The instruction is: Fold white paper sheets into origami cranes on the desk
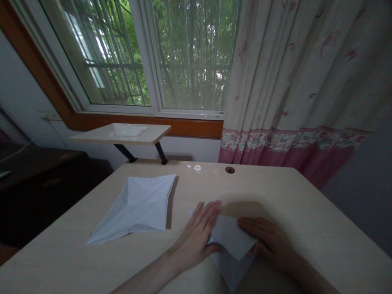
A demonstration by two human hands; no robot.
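A folded sheet of white paper (232,234) lies on the desk in front of me, its upper layer ending in a point over a lower layer that tapers toward me. My left hand (200,228) rests flat along its left side, fingers stretched out and the thumb on the paper. On the right edge sits my right hand (265,241), fingers extended over the paper and the thumb lower down at its side. What lies under the palms is hidden. Further left is a second folded white paper shape (147,204) with raised edges, apart from both hands.
The pale wooden desk (306,228) has a round cable hole (230,170) near its back edge. A small raised shelf (92,136) on black legs stands at the back left, bearing a white item (128,130). Behind are a barred window (190,57) and a curtain (275,81).
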